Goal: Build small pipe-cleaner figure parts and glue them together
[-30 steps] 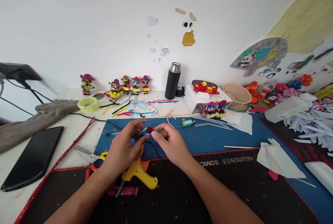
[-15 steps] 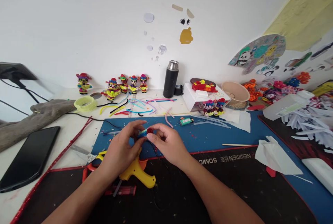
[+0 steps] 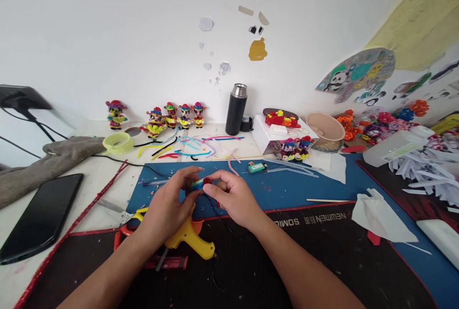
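Above the yellow hot glue gun (image 3: 195, 239), my two hands meet. My left hand (image 3: 167, 201) is closed round a slim blue and whitish rod (image 3: 196, 185) whose kind I cannot make out. A dark red fuzzy pipe cleaner (image 3: 207, 181) sits at the rod's right end. The thumb and fingers of my right hand (image 3: 234, 199) pinch this pipe cleaner, and a bit of red shows below them. Scissors (image 3: 116, 212) with orange and yellow handles lie left of the glue gun, partly under my left forearm.
A black phone (image 3: 41, 218) and a long red twisted strand (image 3: 77, 223) lie at left. Colourful fuzzy dolls (image 3: 156, 122), loose pipe cleaners (image 3: 193, 146) and a black thermos (image 3: 235, 110) stand or lie at the back. Crumpled tissue (image 3: 382, 218) lies at right.
Both hands keep nearly the same place and grip. My right fingers have shifted slightly at the red pipe cleaner, and the view has moved a little.
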### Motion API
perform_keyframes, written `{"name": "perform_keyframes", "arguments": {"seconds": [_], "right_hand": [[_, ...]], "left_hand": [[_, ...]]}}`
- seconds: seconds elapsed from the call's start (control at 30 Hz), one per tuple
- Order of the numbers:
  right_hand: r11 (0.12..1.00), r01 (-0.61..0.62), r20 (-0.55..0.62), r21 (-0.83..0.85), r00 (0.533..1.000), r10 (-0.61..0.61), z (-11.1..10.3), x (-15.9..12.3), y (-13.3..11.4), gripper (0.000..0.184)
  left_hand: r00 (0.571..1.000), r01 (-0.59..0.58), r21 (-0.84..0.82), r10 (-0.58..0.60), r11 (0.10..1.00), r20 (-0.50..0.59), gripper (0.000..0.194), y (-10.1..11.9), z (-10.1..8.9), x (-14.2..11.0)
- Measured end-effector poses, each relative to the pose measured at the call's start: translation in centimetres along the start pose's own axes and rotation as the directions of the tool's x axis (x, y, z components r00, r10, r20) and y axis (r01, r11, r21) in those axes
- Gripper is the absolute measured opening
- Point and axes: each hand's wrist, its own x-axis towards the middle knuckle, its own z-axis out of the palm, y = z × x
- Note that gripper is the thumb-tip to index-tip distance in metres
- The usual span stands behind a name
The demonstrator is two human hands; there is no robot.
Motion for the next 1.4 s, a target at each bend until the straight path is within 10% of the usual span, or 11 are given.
{"name": "perform_keyframes", "arguments": {"seconds": [0.93,1.4], "right_hand": [[0.935,-0.143,0.054,0.325,0.99,0.133,0.2,0.2,-0.4,0.059],[0.939,-0.1,-0.008,0.33,0.994,0.109,0.1,0.2,-0.8,0.041]], "left_hand": [[0.957,0.283,-0.474,-0.275,0.834,0.088,0.043,0.8,-0.2,0.9],[0.857,0.382,-0.859,-0.479,0.34,0.192,0.044,0.7,-0.7,2.0]]}}
